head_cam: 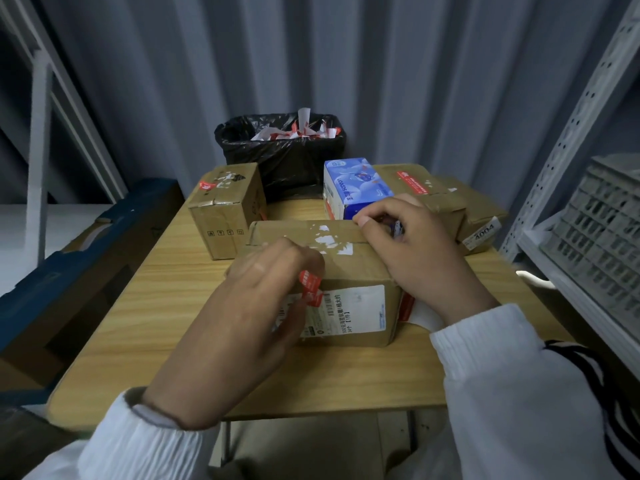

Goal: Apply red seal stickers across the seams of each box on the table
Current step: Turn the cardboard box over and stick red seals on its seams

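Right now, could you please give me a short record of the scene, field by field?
Surface: wooden table
Box in work: centre box, cardboard, with a shipping label
Left grip: pinches a red seal sticker over the box's near top edge
Right grip: curled at the far right corner; holding unclear
Other boxes: small box, blue box, flat box
Behind: black-bagged bin with paper strips

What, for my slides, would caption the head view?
Left hand holds a red sticker at the edge of a box; right hand rests on top.
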